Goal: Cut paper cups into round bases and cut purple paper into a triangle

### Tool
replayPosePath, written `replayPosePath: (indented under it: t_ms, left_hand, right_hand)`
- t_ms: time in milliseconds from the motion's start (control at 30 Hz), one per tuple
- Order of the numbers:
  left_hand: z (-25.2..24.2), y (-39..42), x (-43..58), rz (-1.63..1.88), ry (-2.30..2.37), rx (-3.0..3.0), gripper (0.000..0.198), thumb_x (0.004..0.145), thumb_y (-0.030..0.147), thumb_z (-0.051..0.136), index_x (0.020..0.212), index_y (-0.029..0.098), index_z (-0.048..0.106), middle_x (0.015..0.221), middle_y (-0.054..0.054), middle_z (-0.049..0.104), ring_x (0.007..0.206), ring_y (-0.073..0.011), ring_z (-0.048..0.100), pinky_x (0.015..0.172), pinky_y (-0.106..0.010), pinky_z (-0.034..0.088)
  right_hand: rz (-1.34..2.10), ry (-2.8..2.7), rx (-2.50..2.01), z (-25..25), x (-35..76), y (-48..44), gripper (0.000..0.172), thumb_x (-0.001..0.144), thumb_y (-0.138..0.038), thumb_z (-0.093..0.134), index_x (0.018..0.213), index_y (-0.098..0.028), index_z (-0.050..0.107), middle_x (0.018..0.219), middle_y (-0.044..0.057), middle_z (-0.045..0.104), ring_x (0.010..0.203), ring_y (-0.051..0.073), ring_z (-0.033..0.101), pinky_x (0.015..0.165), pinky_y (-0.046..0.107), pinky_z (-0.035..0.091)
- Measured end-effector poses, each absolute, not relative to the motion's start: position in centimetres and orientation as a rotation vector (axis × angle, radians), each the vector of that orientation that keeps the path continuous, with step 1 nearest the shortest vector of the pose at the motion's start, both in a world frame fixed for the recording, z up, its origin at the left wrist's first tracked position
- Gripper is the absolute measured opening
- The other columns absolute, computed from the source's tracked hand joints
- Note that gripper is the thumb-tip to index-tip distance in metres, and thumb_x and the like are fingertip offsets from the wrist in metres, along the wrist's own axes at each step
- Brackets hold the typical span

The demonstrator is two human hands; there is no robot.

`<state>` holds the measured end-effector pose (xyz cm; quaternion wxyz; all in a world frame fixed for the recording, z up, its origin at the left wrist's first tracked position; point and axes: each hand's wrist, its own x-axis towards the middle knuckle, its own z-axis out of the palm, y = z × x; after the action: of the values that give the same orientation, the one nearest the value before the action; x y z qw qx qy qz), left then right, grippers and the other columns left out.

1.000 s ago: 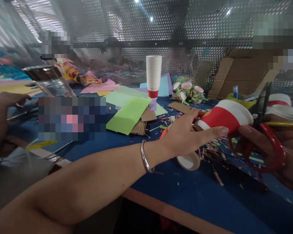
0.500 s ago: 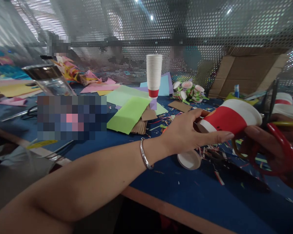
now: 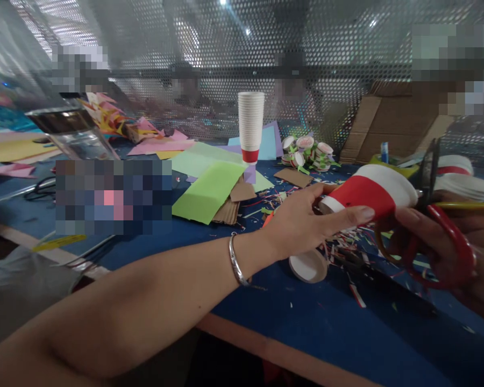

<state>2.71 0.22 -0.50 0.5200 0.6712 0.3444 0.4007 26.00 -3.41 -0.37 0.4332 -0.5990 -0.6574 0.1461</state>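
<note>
A red and white paper cup [image 3: 369,191] lies tilted on its side in my left hand [image 3: 298,220], fingers behind its base and thumb along its lower side. My right hand [image 3: 463,242] is closed around a pair of scissors [image 3: 465,258] with red and yellow handles. The dark blades point up beside the cup's rim, and a right fingertip seems to touch the cup; I cannot tell whether they bite into it. Below the cup, a round white paper cup piece [image 3: 308,266] rests on the blue table [image 3: 266,317] among red and white paper shreds.
A tall stack of paper cups [image 3: 250,121] stands at the back. Cut cup pieces [image 3: 306,150] form a heap beside it. Green paper [image 3: 210,193], cardboard scraps [image 3: 292,176] and a clear jar [image 3: 80,134] lie further left. A cardboard sheet [image 3: 371,126] leans against the perforated wall.
The view has shifted slightly, so everything sits a little further left. The scissor blades look more upright beside the cup. A blurred-out shape now appears at the upper right.
</note>
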Motion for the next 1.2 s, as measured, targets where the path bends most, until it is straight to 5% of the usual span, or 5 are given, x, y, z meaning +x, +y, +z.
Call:
replayPosePath:
  t_ms: [267, 800, 900, 1067, 1200]
  left_hand:
    - [-0.8, 1.3, 3.8, 1.0, 0.603, 0.958, 0.02, 0.084, 0.036, 0.072, 0.083, 0.017, 0.067, 0.077, -0.001, 0.061, 0.074, -0.0134, 0.058, 0.07, -0.029, 0.052]
    - [-0.5, 1.9, 3.6, 1.016, 0.699, 0.86, 0.017, 0.079, 0.024, 0.069, 0.067, 0.017, 0.061, 0.074, -0.004, 0.061, 0.074, -0.0147, 0.059, 0.084, -0.034, 0.054]
    - [-0.2, 1.6, 3.6, 1.062, 0.692, 0.898, 0.012, 0.075, 0.018, 0.071, 0.078, 0.017, 0.06, 0.083, -0.003, 0.063, 0.077, -0.0132, 0.058, 0.082, -0.033, 0.053]
    - [-0.5, 1.6, 3.4, 1.175, 0.716, 1.067, 0.054, 0.067, 0.016, 0.082, 0.114, 0.017, 0.055, 0.102, -0.005, 0.065, 0.091, -0.0162, 0.062, 0.086, -0.034, 0.051]
    - [-1.1, 1.9, 3.3, 1.274, 0.747, 1.21, 0.059, 0.068, 0.015, 0.081, 0.119, 0.016, 0.053, 0.12, -0.011, 0.065, 0.1, -0.0187, 0.062, 0.091, -0.035, 0.049]
  right_hand:
    - [0.64, -1.546, -1.352, -0.5, 25.3, -3.4, 0.042, 0.082, -0.059, 0.074, 0.065, -0.021, 0.073, 0.07, 0.005, 0.071, 0.059, 0.015, 0.065, 0.05, 0.023, 0.051]
    - [0.92, -1.224, -1.18, 0.2, 24.5, -4.5, 0.045, 0.071, -0.055, 0.085, 0.101, -0.024, 0.075, 0.087, 0.007, 0.075, 0.058, 0.015, 0.067, 0.046, 0.02, 0.055]
    - [0.965, -1.204, -1.148, 0.1, 24.7, -4.6, 0.047, 0.071, -0.061, 0.084, 0.1, -0.024, 0.075, 0.089, 0.007, 0.075, 0.06, 0.016, 0.069, 0.052, 0.023, 0.06]
    - [1.067, -1.237, -1.073, 0.1, 24.5, -4.9, 0.047, 0.073, -0.063, 0.082, 0.102, -0.027, 0.073, 0.09, 0.008, 0.076, 0.069, 0.022, 0.075, 0.062, 0.032, 0.065]
    - [1.147, -1.288, -0.992, 0.1, 24.2, -5.0, 0.041, 0.078, -0.059, 0.078, 0.106, -0.03, 0.071, 0.093, 0.007, 0.076, 0.079, 0.028, 0.076, 0.077, 0.043, 0.065]
